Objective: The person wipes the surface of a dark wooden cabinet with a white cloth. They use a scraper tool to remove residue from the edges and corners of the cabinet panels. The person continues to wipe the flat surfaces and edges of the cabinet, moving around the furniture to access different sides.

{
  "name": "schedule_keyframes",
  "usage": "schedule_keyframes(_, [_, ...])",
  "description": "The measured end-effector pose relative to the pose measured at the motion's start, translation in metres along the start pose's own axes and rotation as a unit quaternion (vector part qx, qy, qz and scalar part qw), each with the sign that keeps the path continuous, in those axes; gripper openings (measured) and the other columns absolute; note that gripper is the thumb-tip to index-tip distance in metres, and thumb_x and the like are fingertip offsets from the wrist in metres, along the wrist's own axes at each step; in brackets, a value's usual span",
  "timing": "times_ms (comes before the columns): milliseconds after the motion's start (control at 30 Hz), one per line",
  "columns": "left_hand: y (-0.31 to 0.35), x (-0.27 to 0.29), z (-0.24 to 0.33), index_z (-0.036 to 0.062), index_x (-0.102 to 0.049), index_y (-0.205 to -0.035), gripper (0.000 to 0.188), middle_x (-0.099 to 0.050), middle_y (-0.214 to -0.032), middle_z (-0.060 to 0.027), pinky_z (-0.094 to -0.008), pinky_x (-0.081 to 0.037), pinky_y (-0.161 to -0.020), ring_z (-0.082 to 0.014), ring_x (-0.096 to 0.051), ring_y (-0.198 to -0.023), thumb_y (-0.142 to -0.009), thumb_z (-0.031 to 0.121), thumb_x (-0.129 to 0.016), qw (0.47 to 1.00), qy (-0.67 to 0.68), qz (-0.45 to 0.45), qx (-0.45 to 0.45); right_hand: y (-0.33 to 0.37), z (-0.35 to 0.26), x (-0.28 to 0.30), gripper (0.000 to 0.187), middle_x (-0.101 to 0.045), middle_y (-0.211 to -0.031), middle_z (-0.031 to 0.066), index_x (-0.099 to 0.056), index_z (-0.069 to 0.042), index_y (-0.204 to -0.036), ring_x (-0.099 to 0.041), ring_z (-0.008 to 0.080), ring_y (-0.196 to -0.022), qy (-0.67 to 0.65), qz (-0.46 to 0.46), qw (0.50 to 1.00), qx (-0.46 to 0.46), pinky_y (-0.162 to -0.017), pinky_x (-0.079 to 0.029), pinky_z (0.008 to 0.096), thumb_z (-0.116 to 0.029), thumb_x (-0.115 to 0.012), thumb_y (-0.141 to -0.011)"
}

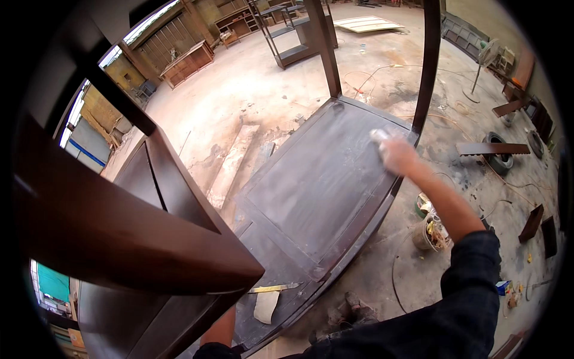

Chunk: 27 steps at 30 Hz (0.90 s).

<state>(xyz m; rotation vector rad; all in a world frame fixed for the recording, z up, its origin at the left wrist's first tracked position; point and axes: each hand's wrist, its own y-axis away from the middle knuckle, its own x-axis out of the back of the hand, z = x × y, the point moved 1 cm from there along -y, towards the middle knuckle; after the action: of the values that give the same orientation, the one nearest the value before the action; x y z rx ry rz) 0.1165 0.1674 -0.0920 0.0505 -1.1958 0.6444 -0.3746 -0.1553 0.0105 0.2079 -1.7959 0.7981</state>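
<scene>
My right hand (399, 157), smeared by motion, is closed round a small whitish piece (377, 136) that looks like a folded pad or sheet. It is over the far right part of a dark brown wooden panel (299, 185), whose surface looks hazy with pale dust. Of my left arm, only the forearm (221, 328) shows at the lower edge; that hand is hidden behind the dark wooden furniture frame (149, 239). On the near part of the panel lie a thin yellow strip (275, 288) and a pale torn scrap (266, 307).
Dark posts (326, 48) rise from the panel's far corners. On the floor at right are a bucket of scraps (423, 236), a tire (497, 157) with a dark board (493, 148) across it, and a standing fan (487, 57). A plank (236, 158) lies beyond the panel.
</scene>
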Motion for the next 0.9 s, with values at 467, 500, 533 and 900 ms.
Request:
schedule_keyframes(467, [0.010, 0.007, -0.004, 0.0003, -0.059, -0.124, 0.033, -0.063, -0.123, -0.0253, -0.0508, -0.045, -0.098, -0.0448, -0.058, -0.113, -0.101, 0.024, -0.053, 0.997, 0.017, 0.007, 0.069, 0.006, -0.158, -0.036, 0.040, -0.063, -0.132, 0.0214, -0.066, -0.003, -0.122, -0.047, 0.0351, -0.139, -0.071, -0.038, 0.995, 0.058, -0.120, -0.028, 0.0469, -0.018, -0.050, -0.088])
schedule_keyframes(500, [0.012, 0.001, -0.030, 0.0006, -0.060, -0.125, 0.037, -0.063, -0.124, -0.0256, -0.0520, -0.045, -0.096, -0.0452, -0.059, -0.112, -0.101, 0.027, -0.052, 0.998, -0.040, 0.036, 0.032, 0.020, -0.193, -0.040, 0.040, -0.065, -0.129, 0.0213, -0.067, -0.003, -0.121, -0.049, 0.0357, -0.137, -0.094, -0.022, 0.989, 0.115, -0.120, -0.029, 0.0466, -0.018, -0.051, -0.087])
schedule_keyframes(533, [0.008, -0.007, -0.038, 0.0006, -0.060, -0.125, 0.037, -0.063, -0.124, -0.0255, -0.0519, -0.045, -0.097, -0.0451, -0.059, -0.113, -0.101, 0.027, -0.052, 0.998, -0.050, 0.040, 0.020, 0.035, -0.216, -0.044, 0.040, -0.066, -0.125, 0.0211, -0.067, -0.003, -0.120, -0.050, 0.0363, -0.135, -0.110, -0.007, 0.980, 0.167, -0.119, -0.030, 0.0463, -0.018, -0.052, -0.086])
schedule_keyframes(900, [-0.006, -0.010, -0.018, 0.0008, -0.060, -0.127, 0.038, -0.063, -0.127, -0.0252, -0.0509, -0.044, -0.099, -0.0447, -0.058, -0.115, -0.101, 0.028, -0.051, 0.998, -0.035, 0.002, 0.049, 0.046, -0.276, -0.017, 0.030, -0.071, -0.112, 0.0237, -0.073, -0.002, -0.102, -0.056, 0.0381, -0.127, -0.140, -0.069, 0.970, 0.188, -0.119, -0.028, 0.0510, -0.016, -0.054, -0.083])
